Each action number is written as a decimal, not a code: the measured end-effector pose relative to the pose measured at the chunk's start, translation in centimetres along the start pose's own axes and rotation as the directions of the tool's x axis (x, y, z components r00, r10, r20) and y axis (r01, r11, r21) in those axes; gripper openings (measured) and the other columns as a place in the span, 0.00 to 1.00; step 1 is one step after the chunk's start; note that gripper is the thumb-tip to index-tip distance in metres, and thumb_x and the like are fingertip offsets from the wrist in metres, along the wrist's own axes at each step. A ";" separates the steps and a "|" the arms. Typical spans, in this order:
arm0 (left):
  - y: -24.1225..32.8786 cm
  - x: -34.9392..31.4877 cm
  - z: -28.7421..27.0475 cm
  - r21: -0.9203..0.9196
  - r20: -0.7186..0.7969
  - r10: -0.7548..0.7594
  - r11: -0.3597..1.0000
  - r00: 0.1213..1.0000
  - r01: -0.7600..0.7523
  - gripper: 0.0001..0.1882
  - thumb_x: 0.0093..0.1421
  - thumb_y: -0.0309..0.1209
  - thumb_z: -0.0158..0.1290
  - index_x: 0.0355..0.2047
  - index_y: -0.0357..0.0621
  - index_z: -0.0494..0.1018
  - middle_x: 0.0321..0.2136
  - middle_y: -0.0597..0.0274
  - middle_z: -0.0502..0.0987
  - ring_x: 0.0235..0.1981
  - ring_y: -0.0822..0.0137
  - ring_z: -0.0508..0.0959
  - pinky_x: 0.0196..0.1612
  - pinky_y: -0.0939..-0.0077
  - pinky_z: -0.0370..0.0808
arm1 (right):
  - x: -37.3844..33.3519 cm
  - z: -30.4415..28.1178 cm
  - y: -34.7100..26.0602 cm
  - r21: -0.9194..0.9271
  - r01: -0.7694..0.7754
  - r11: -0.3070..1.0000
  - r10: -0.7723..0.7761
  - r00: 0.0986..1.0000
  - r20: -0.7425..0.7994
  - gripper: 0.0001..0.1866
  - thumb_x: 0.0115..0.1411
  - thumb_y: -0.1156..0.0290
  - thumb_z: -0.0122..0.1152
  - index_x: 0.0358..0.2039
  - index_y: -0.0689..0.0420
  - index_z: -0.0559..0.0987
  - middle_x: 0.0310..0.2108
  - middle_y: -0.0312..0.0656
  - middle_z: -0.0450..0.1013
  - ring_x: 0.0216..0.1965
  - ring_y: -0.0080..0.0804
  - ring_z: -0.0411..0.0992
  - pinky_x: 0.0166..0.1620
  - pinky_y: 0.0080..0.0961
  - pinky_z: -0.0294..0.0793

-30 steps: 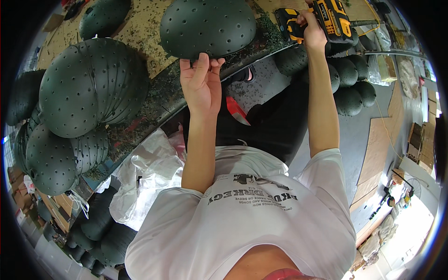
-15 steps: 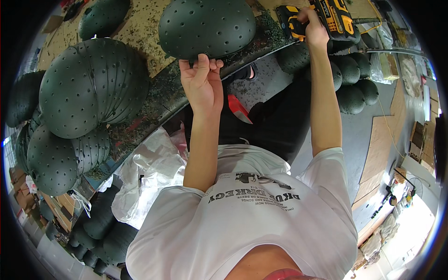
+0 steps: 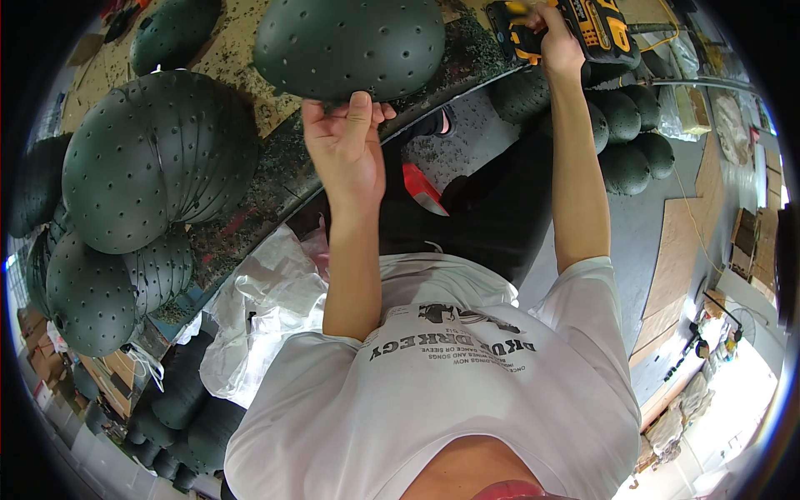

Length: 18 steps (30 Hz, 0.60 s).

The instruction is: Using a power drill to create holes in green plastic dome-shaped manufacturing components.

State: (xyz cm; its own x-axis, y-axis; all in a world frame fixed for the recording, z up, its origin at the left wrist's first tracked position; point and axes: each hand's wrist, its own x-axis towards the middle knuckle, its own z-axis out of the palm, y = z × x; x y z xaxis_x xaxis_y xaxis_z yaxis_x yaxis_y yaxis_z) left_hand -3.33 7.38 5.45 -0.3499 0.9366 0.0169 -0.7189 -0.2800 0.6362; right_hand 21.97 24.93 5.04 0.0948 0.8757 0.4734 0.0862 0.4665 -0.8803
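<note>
Shell [image 3: 354,46] and drill [image 3: 604,29] both gripped at the bench [image 3: 287,171]

On the bench's left side stands a stack of nested shells [image 3: 121,179], pierced all over. The single shell is at the bench's front edge, domed face up, long axis running left to right; the left hand [image 3: 352,154] pinches its near rim. Below the bench, a crumpled white bag [image 3: 275,304] hides its contents. At the bench's right end, the right hand [image 3: 560,52] clasps the drill.

Domes [image 3: 350,48] and scraps [image 3: 468,52] on workbench [image 3: 275,115]
</note>
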 end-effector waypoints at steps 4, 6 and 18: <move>4.0 -1.1 0.9 0.385 0.117 0.036 0.919 0.992 -0.079 0.14 0.64 0.15 0.53 0.50 0.35 0.72 0.34 0.61 0.78 0.31 0.72 0.76 0.39 0.71 0.79 | -0.1 0.4 -0.2 0.041 0.017 0.999 -0.018 0.999 0.038 0.08 0.63 0.73 0.56 0.26 0.58 0.73 0.22 0.34 0.70 0.22 0.25 0.67 0.28 0.27 0.69; 5.5 -1.4 0.3 0.796 0.257 0.092 0.544 0.962 -0.265 0.11 0.61 0.15 0.54 0.43 0.35 0.76 0.34 0.59 0.80 0.33 0.70 0.79 0.40 0.74 0.78 | -0.3 0.4 -0.4 -0.004 -0.055 0.998 0.055 0.998 -0.025 0.08 0.62 0.73 0.57 0.26 0.58 0.73 0.22 0.34 0.69 0.22 0.25 0.66 0.28 0.27 0.68; 11.9 2.9 -4.6 0.728 0.619 -0.232 -0.188 0.750 -0.659 0.19 0.53 0.10 0.50 0.41 0.45 0.79 0.48 0.57 0.78 0.40 0.56 0.80 0.41 0.69 0.78 | 0.0 0.4 -0.3 0.077 0.001 0.997 0.002 0.999 -0.039 0.09 0.63 0.72 0.58 0.42 0.61 0.76 0.27 0.33 0.70 0.26 0.25 0.67 0.31 0.27 0.70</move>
State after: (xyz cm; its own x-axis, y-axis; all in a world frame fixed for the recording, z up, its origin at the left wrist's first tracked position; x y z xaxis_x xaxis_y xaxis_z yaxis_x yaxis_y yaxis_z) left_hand -15.69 5.84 9.58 0.2766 0.8979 0.3425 0.8029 -0.4118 0.4310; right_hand 21.55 24.83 5.26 0.1332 0.8713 0.4723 0.0100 0.4754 -0.8797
